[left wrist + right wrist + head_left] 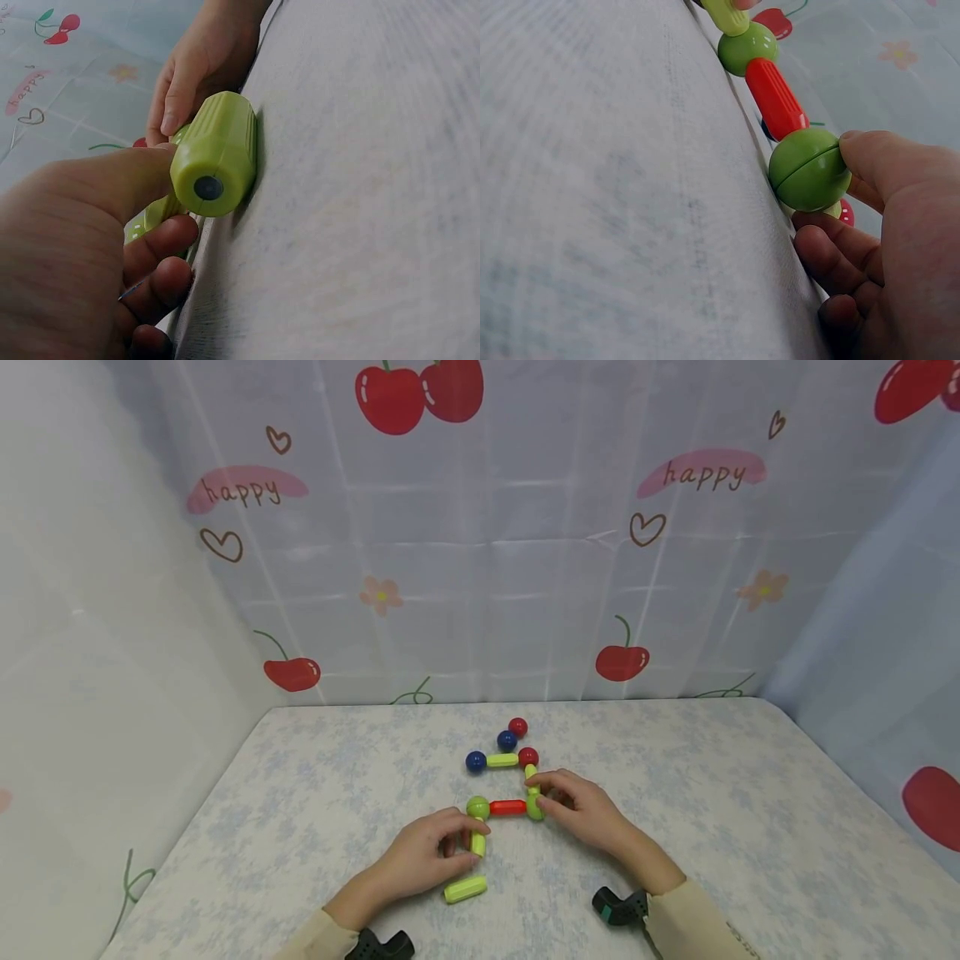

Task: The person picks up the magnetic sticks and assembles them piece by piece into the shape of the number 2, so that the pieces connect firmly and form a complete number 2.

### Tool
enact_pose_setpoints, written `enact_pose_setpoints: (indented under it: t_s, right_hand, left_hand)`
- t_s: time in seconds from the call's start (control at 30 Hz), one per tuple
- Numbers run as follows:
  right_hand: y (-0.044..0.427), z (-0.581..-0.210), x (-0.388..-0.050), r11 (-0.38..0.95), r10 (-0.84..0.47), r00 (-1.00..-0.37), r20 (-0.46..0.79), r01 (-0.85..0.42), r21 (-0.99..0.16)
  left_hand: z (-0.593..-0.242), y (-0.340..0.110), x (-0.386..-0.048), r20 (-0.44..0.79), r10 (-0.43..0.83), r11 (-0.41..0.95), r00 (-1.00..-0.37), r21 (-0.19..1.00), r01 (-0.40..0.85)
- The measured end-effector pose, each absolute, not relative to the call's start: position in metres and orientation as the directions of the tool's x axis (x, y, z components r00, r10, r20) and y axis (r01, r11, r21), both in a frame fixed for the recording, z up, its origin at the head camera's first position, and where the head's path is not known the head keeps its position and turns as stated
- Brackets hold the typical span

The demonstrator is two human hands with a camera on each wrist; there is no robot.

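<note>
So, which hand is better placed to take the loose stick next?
Probably the left hand: though gripping a yellow-green stick, it is nearer the loose stick; the right hand is farther, at a green ball.

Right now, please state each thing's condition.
Left hand: holding yellow stick
Right hand: holding green ball
Red stick: between two green balls
Middle stick: partly hidden
Nearest stick: lying loose
Far stick: between blue ball and red ball
Other blue ball: beside other red ball

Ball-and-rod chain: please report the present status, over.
Left grip pinching yellow-green rod. Right grip holding right green ball. Red rod links it to left green ball. Possible obstacle: loose rod near left grip.
</note>
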State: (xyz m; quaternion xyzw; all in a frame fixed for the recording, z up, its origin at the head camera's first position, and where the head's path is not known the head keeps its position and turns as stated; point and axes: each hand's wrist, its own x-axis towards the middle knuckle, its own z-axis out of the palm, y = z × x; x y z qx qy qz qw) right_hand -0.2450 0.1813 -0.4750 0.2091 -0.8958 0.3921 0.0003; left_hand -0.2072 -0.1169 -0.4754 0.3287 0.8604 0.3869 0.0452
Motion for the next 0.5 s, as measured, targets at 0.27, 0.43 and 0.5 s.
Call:
enact_pose_setpoints:
  t_s: [0.27, 0.43, 0.5]
  right_hand:
    - [0.1817, -0.4755, -0.2441, 0.608, -0.376, -0.912, 0.166, -0.378, -0.698]
    - [0.1812, -0.4745, -0.244, 0.607, -0.375, -0.911, 0.171, -0.381, -0.697]
    - [0.1812, -0.4743, -0.2445, 0.604, -0.379, -0.908, 0.176, -0.387, -0.696]
  left_hand:
    - [-0.4757, -0.1169, -0.2076, 0.165, 0.602, 0.497, -0.781, 0.688, 0.529]
    - [-0.4758, -0.1168, -0.2079, 0.172, 0.606, 0.49, -0.776, 0.688, 0.536]
    - [-0.4757, -0.1167, -0.2084, 0.171, 0.605, 0.491, -0.778, 0.689, 0.533]
